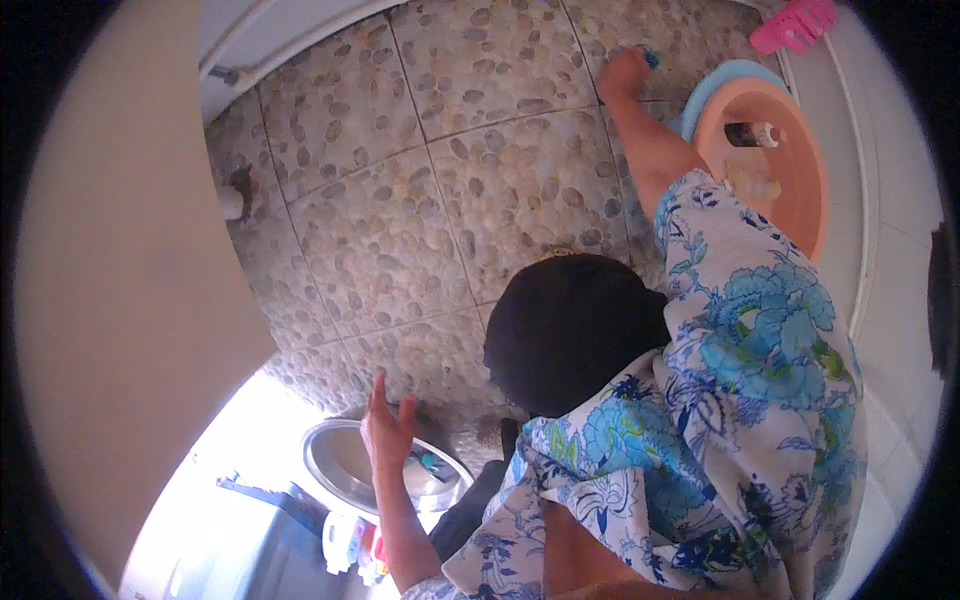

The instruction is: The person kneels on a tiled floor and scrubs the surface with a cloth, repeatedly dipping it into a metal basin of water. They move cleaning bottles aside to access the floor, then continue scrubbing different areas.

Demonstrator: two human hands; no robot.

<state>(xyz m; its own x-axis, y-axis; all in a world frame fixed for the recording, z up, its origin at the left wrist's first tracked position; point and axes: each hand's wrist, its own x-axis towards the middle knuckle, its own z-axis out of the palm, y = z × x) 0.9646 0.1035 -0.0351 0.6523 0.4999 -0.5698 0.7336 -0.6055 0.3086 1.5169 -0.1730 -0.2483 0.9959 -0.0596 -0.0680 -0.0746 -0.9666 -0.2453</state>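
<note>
On the pebble-patterned tile floor (360, 247), my right hand (624, 73) is closed around a small dark green thing (651, 58), perhaps a scrubber, near the top of the view. Beside that forearm stands an orange plastic basin (810, 172) with a bottle (750, 135) and a yellowish translucent item (752, 180) in it. My left hand (389, 429), fingers apart and holding nothing, is raised over or beside a round metal basin (319, 450) at the lower left. A green and dark item (431, 461) lies in the metal basin.
A light blue basin (697, 101) shows behind the orange one. A pink plastic basket (795, 26) is at the upper right by the white wall. Colourful bottles or packs (352, 547) stand by a grey-blue container (255, 532) at the lower left. A beige surface (135, 247) rises along the left.
</note>
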